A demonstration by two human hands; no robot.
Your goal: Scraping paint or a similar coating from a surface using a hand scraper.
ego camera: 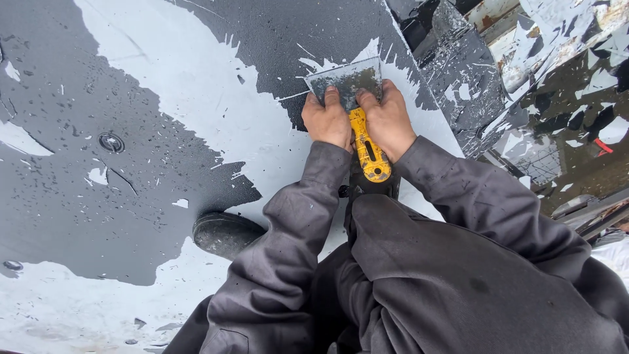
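Though half-hidden — scraper [354,98] under hands [359,121]

Dark grey sheet surface [78,190], wet with droplets, broad pale patches where coating is gone. Round bolt head [111,142] at left. Upper right: heap of peeled grey flakes [557,72], rusty metal edges. Flat daylight.

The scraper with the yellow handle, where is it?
In the head view, the scraper sits upper middle, its blade flat on the dark surface, pressed between the left hand and right hand.
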